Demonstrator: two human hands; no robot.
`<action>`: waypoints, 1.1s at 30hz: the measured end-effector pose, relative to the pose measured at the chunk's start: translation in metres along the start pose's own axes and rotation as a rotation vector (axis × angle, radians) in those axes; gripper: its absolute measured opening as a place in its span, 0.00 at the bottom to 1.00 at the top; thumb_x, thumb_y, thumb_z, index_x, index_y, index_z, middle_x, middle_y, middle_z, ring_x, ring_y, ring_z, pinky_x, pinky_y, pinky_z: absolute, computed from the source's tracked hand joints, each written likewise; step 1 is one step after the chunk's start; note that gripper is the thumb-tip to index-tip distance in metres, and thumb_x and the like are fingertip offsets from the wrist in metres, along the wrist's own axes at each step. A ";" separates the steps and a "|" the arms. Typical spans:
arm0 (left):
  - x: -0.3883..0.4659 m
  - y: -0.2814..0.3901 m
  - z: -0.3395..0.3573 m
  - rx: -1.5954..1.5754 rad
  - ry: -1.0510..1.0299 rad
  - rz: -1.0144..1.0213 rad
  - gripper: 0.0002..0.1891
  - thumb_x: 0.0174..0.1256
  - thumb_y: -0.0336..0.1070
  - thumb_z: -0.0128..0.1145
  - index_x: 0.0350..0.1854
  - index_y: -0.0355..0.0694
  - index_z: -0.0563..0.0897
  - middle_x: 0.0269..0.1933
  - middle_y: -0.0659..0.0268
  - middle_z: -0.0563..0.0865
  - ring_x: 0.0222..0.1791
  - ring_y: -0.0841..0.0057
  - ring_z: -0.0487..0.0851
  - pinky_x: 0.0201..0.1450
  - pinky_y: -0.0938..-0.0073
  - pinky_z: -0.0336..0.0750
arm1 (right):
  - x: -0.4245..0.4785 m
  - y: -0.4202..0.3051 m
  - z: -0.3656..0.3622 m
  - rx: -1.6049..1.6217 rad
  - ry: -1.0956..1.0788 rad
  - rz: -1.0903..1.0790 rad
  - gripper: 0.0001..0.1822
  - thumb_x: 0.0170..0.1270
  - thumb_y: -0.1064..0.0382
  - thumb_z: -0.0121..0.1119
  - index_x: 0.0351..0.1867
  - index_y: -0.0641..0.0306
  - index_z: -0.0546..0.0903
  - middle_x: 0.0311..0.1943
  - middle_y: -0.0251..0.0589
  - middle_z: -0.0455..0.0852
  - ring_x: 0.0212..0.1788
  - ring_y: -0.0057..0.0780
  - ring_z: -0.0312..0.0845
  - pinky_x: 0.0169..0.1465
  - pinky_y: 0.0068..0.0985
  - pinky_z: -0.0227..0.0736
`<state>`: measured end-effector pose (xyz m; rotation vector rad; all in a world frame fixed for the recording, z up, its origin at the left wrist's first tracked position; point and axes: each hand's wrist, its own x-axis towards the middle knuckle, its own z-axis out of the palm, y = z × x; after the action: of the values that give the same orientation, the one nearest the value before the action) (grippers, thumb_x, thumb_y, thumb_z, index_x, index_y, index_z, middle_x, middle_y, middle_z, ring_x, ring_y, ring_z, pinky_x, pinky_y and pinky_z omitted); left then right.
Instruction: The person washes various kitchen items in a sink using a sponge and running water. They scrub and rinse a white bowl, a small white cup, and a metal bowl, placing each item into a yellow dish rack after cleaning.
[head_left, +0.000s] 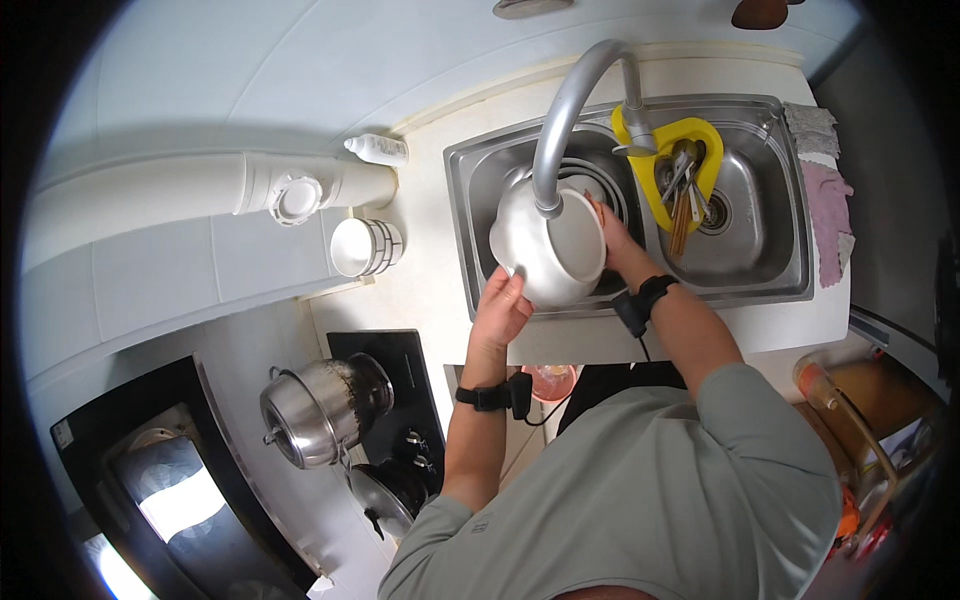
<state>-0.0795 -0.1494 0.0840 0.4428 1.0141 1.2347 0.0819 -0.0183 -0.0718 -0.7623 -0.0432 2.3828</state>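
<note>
A large white bowl (536, 259) is tipped over the left basin of a steel double sink (476, 217), its round base turned up toward me. My left hand (501, 311) grips its near left edge, thumb on the outside. My right hand (621, 244) is at the bowl's right side, partly hidden behind it, with a small orange pad or cloth (595, 208) at its fingers against the bowl. The curved grey faucet (559, 127) arches above, its spout end overlapping the bowl in view. Behind the bowl, more round dishes (613, 191) lie in the basin.
A yellow corner strainer (709, 135) with spoons and chopsticks hangs in the right basin. Rags (825, 217) lie along the counter's right edge. To the left are a white bottle (379, 149), a white cup (354, 247), a thick pipe (187, 184) and a steel pot (307, 416) on the black stove (405, 367).
</note>
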 end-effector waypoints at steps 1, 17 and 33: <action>0.002 0.010 0.003 -0.033 0.022 -0.053 0.27 0.72 0.46 0.52 0.66 0.36 0.67 0.60 0.60 0.78 0.60 0.67 0.77 0.62 0.61 0.71 | 0.000 -0.009 -0.003 -0.045 0.039 0.030 0.22 0.75 0.47 0.40 0.59 0.54 0.76 0.50 0.34 0.84 0.49 0.26 0.80 0.55 0.28 0.75; 0.024 -0.007 0.013 0.316 0.398 0.075 0.20 0.75 0.50 0.47 0.43 0.35 0.80 0.32 0.68 0.84 0.24 0.85 0.76 0.23 0.82 0.68 | -0.033 -0.051 0.136 -1.613 -0.208 -0.522 0.15 0.62 0.51 0.56 0.40 0.58 0.85 0.33 0.42 0.86 0.36 0.32 0.82 0.42 0.27 0.73; 0.028 -0.001 0.011 0.001 0.502 0.152 0.24 0.77 0.49 0.41 0.61 0.32 0.70 0.59 0.55 0.78 0.57 0.64 0.78 0.60 0.60 0.73 | 0.021 0.007 -0.020 -0.320 0.101 -0.143 0.28 0.74 0.44 0.42 0.60 0.65 0.76 0.54 0.41 0.80 0.56 0.28 0.74 0.57 0.23 0.67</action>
<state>-0.0696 -0.1215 0.0778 0.2132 1.4245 1.5227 0.0747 -0.0147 -0.1006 -0.9915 -0.4309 2.2237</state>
